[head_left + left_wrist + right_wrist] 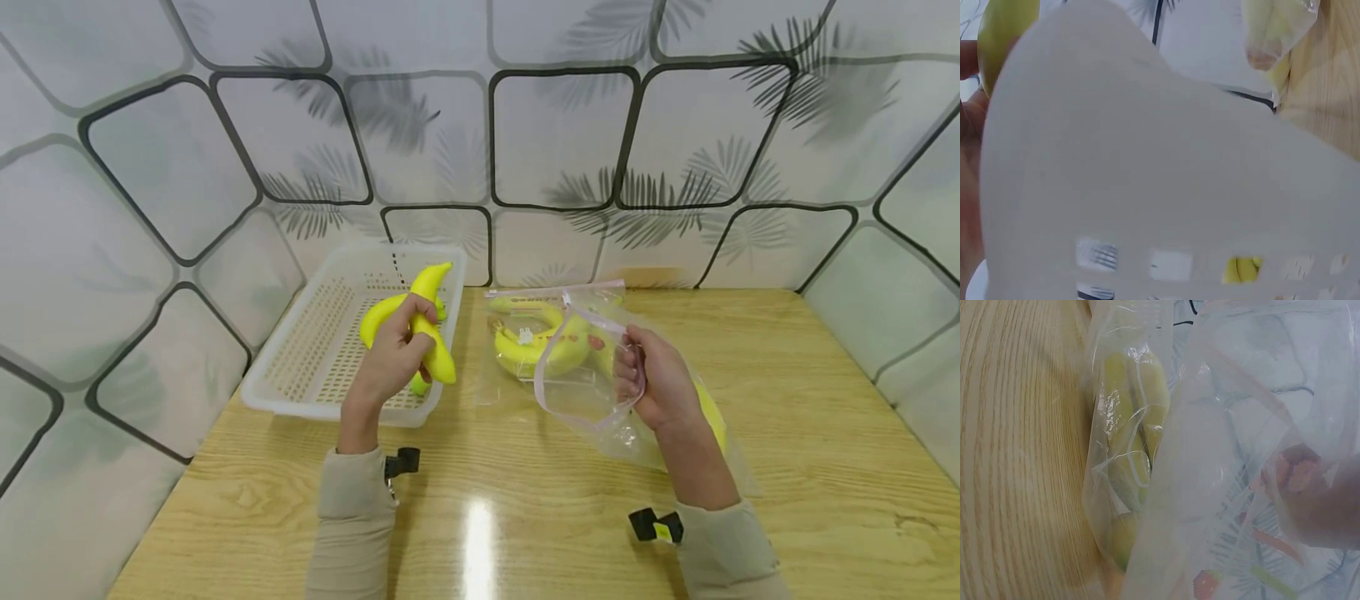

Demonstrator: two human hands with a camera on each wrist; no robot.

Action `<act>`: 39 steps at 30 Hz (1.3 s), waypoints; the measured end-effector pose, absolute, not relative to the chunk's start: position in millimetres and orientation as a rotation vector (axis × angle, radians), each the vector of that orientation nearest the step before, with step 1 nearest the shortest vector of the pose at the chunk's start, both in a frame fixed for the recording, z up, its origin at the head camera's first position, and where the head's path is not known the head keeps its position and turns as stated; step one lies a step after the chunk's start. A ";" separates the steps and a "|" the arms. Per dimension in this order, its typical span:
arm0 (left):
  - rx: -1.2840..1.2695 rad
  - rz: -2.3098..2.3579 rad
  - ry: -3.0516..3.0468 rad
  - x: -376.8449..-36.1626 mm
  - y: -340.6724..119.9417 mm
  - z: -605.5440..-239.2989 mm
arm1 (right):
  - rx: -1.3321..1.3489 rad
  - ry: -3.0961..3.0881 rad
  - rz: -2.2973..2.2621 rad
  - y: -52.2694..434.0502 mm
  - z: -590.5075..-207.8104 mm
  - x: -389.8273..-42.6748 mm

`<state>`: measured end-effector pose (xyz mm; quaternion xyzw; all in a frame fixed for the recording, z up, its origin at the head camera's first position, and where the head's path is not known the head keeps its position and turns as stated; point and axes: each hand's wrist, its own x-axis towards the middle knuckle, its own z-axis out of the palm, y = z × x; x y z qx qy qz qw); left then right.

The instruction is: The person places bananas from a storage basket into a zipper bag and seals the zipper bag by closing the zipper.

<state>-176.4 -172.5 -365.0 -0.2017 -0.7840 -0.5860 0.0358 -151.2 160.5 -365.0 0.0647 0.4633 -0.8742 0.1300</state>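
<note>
My left hand [392,354] grips a yellow banana [438,354] above the right side of a white perforated basket [300,408]. More bananas [381,318] lie in the basket behind and under that hand. With curled fingers, my right hand [666,383] holds the edge of a clear zip bag [607,437], whose pink-rimmed mouth gapes toward the basket. A yellow banana [711,417] shows inside this bag, partly hidden by my wrist. In the left wrist view the basket's wall [1147,156] covers most of the held banana [1007,37].
A second zip bag [491,387], with several bananas in it, lies flat on the wooden table [540,533] between the basket and my right hand. Behind the table hangs a patterned grey-white backdrop [427,142], which also encloses both sides.
</note>
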 end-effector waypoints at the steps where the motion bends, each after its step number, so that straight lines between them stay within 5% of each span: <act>1: -0.627 -1.794 -2.418 -176.1 -169.9 -364.7 | 0.188 1.345 -2.542 160.6 -365.0 -151.1; 20: -0.816 -1.815 -2.453 -169.8 -135.0 -364.5 | 0.206 1.328 -2.562 160.9 -364.0 -150.4; 39: -0.729 -1.885 -2.381 -161.7 -98.9 -369.8 | 0.189 1.303 -2.589 163.6 -363.8 -148.7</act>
